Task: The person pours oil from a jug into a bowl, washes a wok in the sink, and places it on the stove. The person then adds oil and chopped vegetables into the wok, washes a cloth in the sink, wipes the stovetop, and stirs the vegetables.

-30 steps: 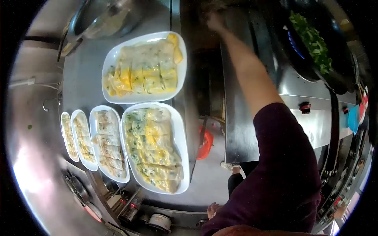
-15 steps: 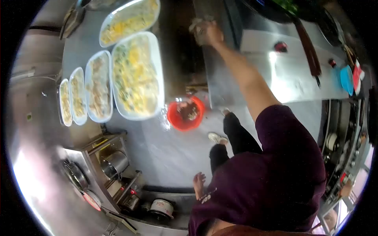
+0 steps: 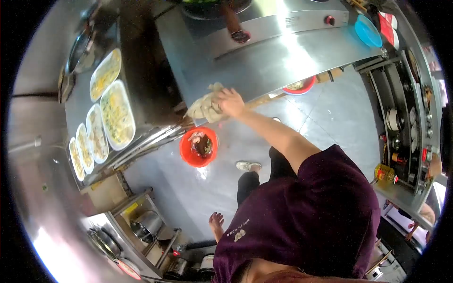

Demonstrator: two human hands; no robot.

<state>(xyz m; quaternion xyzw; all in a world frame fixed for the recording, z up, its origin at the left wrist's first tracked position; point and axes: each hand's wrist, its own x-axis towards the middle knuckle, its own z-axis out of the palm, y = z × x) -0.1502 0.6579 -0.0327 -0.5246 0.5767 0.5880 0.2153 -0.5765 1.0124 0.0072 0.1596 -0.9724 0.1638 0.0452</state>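
Note:
My right hand (image 3: 230, 102) is closed on a crumpled beige cloth (image 3: 206, 108), pressed on the front corner of the steel stove counter (image 3: 264, 59). My left hand (image 3: 216, 220) hangs low at my side above the floor, fingers loosely curled and apart, holding nothing. Just below the cloth, on the floor, an orange-red bucket (image 3: 185, 152) contains dark liquid and food scraps. The handle (image 3: 232, 23) of a wok with green food in it reaches over the counter's back.
White trays of food, one of them a large tray (image 3: 133, 123), stand in a row on the left counter. A blue basin (image 3: 368, 31) sits at the counter's far right. Under the counter is a red basin (image 3: 309, 86). Shelves (image 3: 377, 89) line the right; a pot (image 3: 147, 225) is lower left.
The view has swung toward the right. My right hand has come nearer along the counter to its front corner with the cloth in it. My left hand still hangs at my side.

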